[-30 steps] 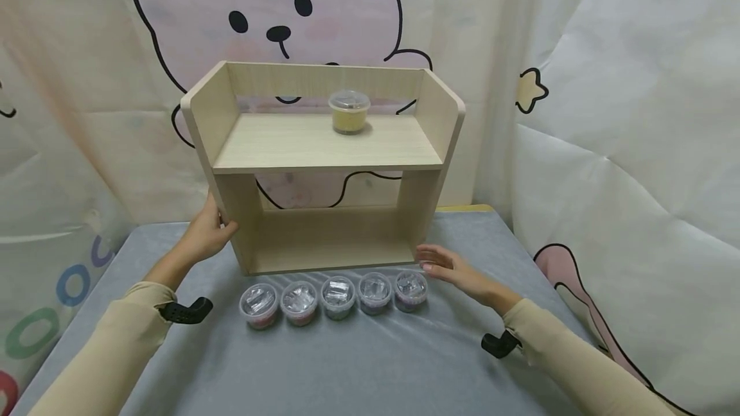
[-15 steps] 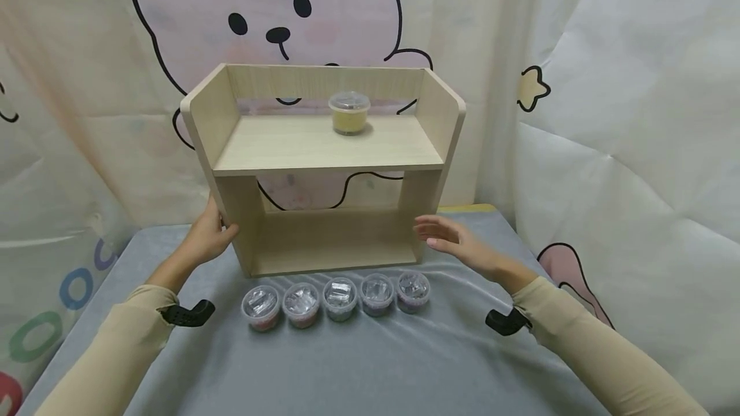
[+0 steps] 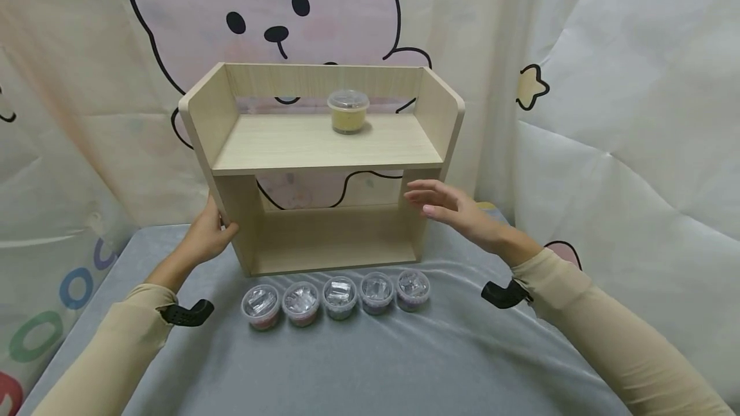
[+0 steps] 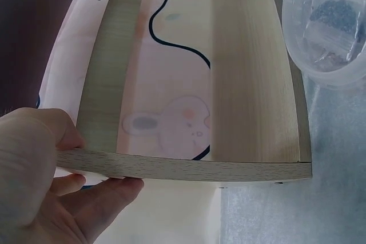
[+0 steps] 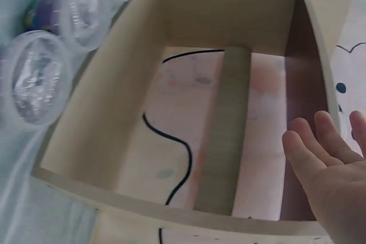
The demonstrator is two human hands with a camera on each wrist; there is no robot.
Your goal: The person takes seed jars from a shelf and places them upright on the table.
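A two-tier light wooden shelf (image 3: 324,239) stands on the table. My left hand (image 3: 202,236) grips its left side panel; in the left wrist view the thumb lies inside the panel edge (image 4: 189,168) and the fingers outside. My right hand (image 3: 451,210) is raised beside the shelf's right side, fingers extended, holding nothing. In the right wrist view those fingers (image 5: 309,152) spread near the upper board. On the top tier sits a clear lidded tub (image 3: 349,112) with yellow contents. Several similar tubs (image 3: 340,297) stand in a row before the shelf.
A grey-blue cloth (image 3: 324,371) covers the table. Behind the shelf hangs a curtain (image 3: 474,37) printed with a cartoon bear, and a pale curtain (image 3: 636,114) closes off the right. A yellow edge (image 3: 485,205) shows at the table's back right.
My right hand has risen from near the rightmost front tub, up along the shelf's right side. The left hand, shelf and tubs stay put.
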